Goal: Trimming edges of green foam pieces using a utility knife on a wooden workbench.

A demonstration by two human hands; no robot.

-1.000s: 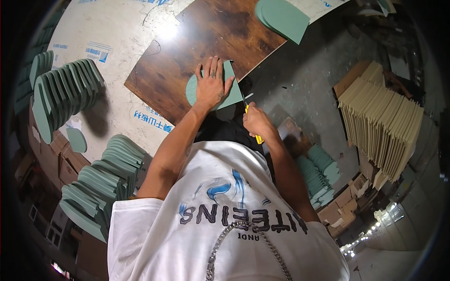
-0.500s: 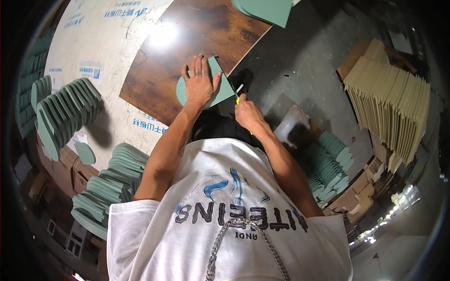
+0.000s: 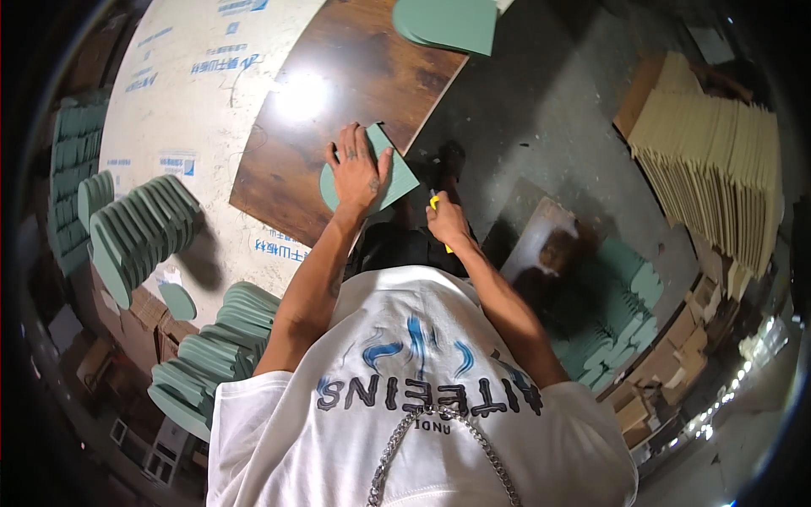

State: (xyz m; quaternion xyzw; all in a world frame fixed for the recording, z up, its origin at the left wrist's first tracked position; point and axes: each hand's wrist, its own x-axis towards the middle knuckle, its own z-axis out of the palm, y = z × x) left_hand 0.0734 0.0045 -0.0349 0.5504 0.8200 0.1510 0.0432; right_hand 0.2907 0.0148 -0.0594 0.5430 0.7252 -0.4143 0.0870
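Note:
My left hand (image 3: 359, 171) lies flat with fingers stretched on a green, round-ended panel (image 3: 399, 181), pressing it to a wood-patterned brown board (image 3: 372, 76). The panel's straight end reaches past the board's right edge. My right hand (image 3: 449, 225) is closed around the yellow handle of a cutter knife (image 3: 434, 201). It is just off the panel's near right corner, apart from it. How far the blade sticks out is hard to make out against the dark floor.
More green panels (image 3: 448, 21) lie at the board's far end. Rows of green panels (image 3: 144, 232) stand on the white, printed table sheet (image 3: 182, 101) at left. Green stacks (image 3: 621, 313) and a large pile of beige sheets (image 3: 705, 160) sit on the right.
My right hand has drawn the knife back toward me, away from the panel's straight edge. My left hand stays pressed on the panel. The whole view has shifted slightly.

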